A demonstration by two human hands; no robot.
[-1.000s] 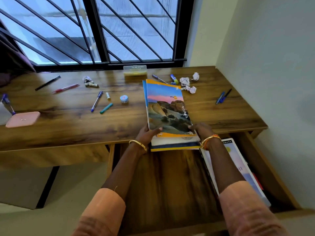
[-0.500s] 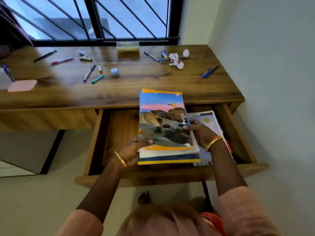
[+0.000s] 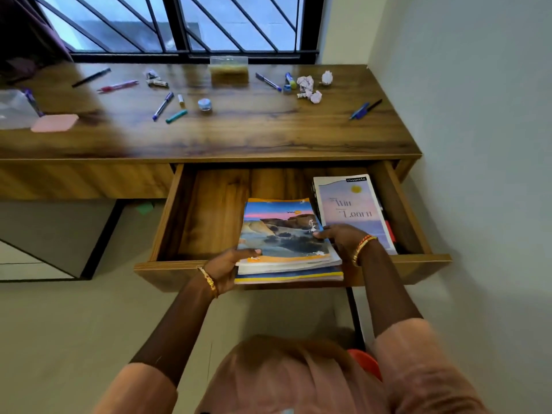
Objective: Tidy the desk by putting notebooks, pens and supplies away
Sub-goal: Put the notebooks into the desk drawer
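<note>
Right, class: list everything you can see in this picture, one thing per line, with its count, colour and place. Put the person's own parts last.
Desk: one, brown wood, under the window.
Drawer: one, wood, pulled open.
Notebook stack: one, landscape cover, held over the drawer's front.
Lilac notebook: one, drawer's right side.
Pens and markers: several, mixed colours, scattered on the desk.
Crumpled paper: a few white balls, back right.
Clear box: one, by the window.
Pink pad: one, desk's left.
Small jar: one, mid-desk.
Left hand: grips the stack.
Right hand: grips the stack.

Barred window point(image 3: 179, 25) behind; pale wall point(image 3: 478, 115) (right side).
</note>
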